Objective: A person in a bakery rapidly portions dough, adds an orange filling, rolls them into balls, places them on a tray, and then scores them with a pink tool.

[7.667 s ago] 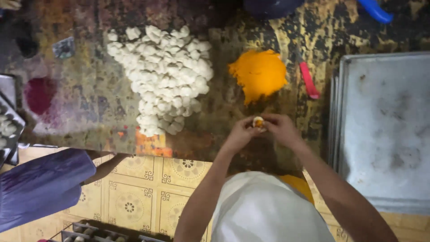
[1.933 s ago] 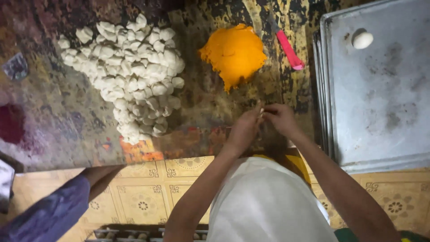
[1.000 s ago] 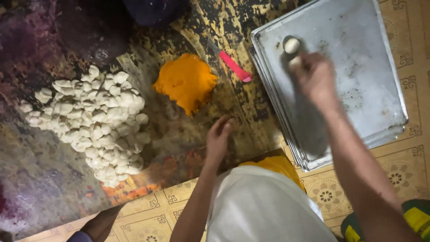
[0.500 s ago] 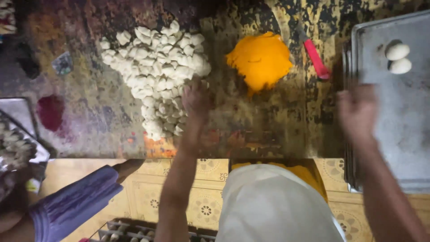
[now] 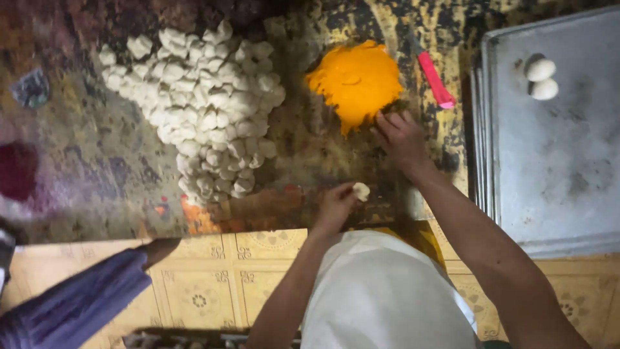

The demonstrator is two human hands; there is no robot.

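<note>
Stained dark worktop [image 5: 84, 181] carries a white dough-piece heap [image 5: 200, 110]. Left hand [image 5: 336, 207], grip closed on one small dough piece [image 5: 361, 190], waits near the body while right hand [image 5: 400, 139] pinches orange filling [image 5: 355, 81], fingers narrowed.

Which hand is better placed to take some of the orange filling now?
The right hand, probably: its fingertips already touch the near edge of the orange filling. The left hand is farther back and already holds a white dough piece.
</note>
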